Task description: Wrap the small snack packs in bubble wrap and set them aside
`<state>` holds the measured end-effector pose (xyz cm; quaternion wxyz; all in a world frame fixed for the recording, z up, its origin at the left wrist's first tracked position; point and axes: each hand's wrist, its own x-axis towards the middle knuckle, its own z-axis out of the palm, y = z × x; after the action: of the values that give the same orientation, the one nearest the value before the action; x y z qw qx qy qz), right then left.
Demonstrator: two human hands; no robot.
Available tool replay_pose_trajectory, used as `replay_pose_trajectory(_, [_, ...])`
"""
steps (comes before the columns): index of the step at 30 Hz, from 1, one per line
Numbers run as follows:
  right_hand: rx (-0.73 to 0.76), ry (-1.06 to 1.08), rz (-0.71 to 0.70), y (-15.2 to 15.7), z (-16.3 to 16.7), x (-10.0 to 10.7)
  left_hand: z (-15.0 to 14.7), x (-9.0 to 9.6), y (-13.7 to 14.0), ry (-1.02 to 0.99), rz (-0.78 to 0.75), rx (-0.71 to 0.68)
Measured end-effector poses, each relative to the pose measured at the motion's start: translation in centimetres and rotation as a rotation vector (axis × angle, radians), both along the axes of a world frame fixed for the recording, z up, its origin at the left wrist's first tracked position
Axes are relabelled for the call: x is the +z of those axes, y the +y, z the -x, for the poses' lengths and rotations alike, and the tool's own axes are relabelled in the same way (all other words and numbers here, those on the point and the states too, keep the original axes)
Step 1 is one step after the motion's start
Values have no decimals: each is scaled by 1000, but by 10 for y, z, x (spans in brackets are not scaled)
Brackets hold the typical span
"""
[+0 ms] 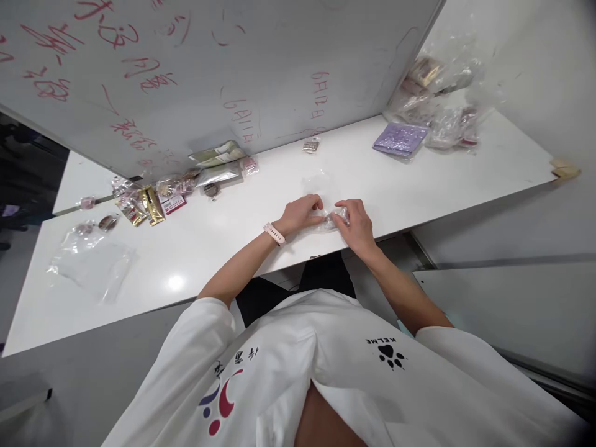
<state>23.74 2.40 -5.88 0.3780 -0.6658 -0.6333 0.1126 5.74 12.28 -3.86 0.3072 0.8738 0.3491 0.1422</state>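
A clear plastic bag (319, 182) lies on the white table in front of me, its near end between my two hands. My left hand (302, 214), with a pale pink watch band at its wrist, has its fingers curled onto the crinkled plastic. From the other side my right hand (356, 226) pinches a bunched, shiny part (339, 215) of the plastic. Whether something small sits inside that bunched part I cannot make out. Both hands are close together near the table's front edge.
A whiteboard (279, 68) with red writing stands behind the table (261, 205). Snack packets (151, 205) and silver pouches (218, 175) lie to the left, near a large clear bag (95, 261). A purple packet (400, 139), bagged goods (447, 124) and a small packet (311, 146) lie further back.
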Motion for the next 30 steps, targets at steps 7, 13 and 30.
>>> replay_pose_trajectory(7, [360,-314,-79,-18,-27,-15,18,-21,-45,-51,-290,-89])
replay_pose_trajectory(13, [537,-278,-17,-32,-38,-12,56,-16,-77,-122,-174,-154])
replay_pose_trajectory(30, [141,-251,15,16,4,7,6,2,-36,157,-255,498])
